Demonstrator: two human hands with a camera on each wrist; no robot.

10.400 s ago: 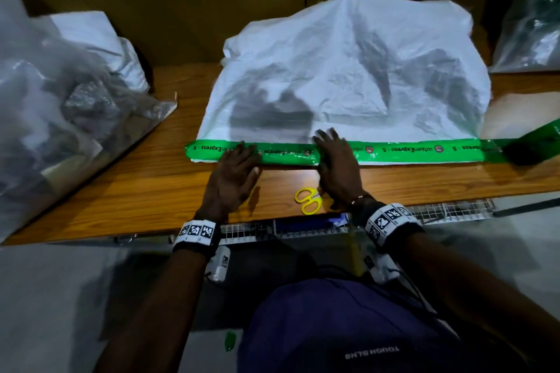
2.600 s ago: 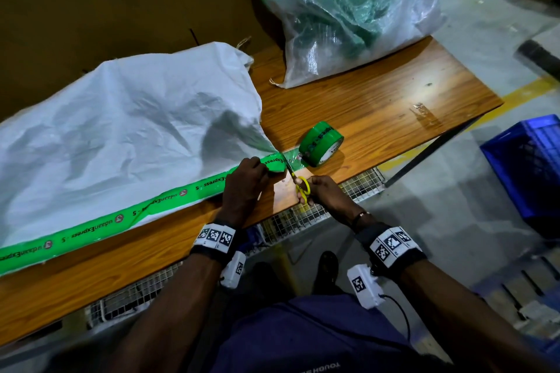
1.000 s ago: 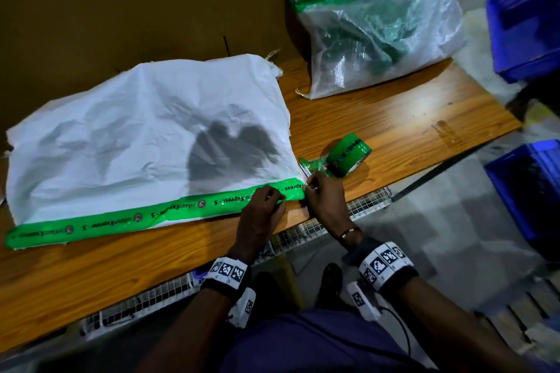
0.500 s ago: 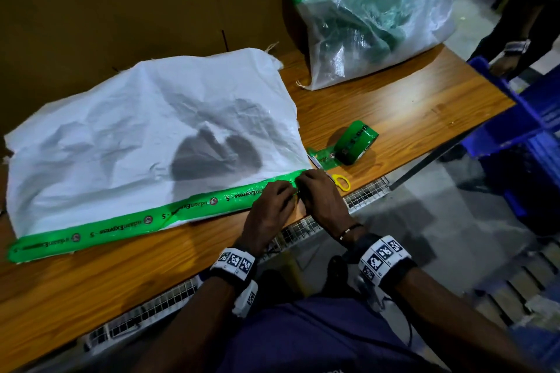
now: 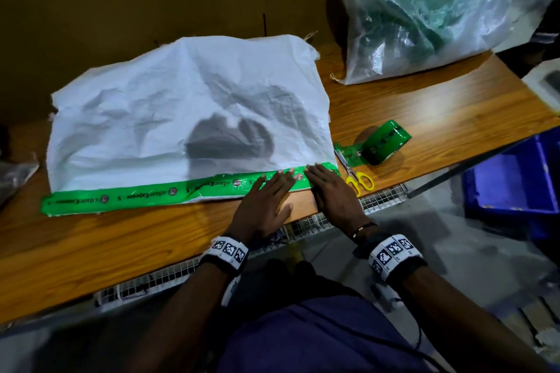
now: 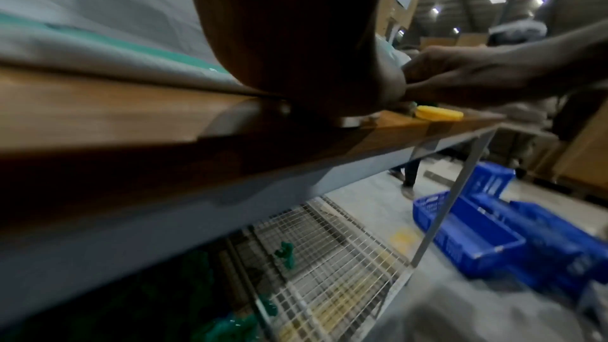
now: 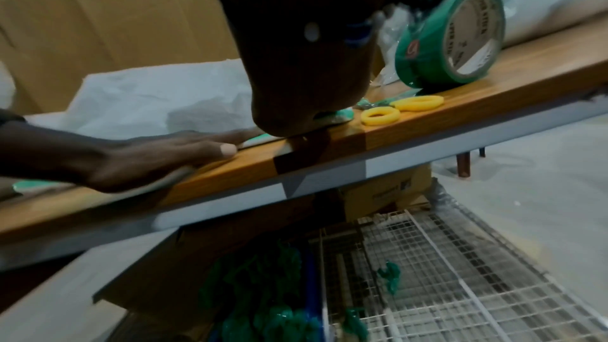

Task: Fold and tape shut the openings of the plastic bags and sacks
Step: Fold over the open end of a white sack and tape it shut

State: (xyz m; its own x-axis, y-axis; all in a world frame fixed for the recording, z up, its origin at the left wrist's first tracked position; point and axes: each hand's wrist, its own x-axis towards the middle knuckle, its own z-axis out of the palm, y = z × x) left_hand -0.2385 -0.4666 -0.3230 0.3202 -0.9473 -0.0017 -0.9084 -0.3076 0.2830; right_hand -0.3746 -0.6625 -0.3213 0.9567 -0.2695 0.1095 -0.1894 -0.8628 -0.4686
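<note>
Both hands, left hand [image 5: 263, 206] and right hand [image 5: 332, 193], are pressing with fingers straight and apart on the green printed tape strip [image 5: 169, 192] sealing the white woven sack [image 5: 169, 118] near the wooden counter [image 5: 424, 112] front edge; yellow-handled scissors [image 5: 359, 180] and green tape roll [image 5: 386, 142] are lying just right.

the green tape strip [image 5: 169, 192] along the near edge of the white sack [image 5: 169, 118] carries a repeated black print that reads upside down from the head view as "udaanexpress - s", with a small round logo between repeats. the same tape on the clear bag [image 5: 424, 24] at the back shows print too faint to read. the tape roll [image 7: 450, 43] on the table [image 5: 424, 118] has lettering on its inner cardboard core, too blurred to make out. both wristbands [image 5: 228, 250] bear black-and-white square marker codes.
</note>
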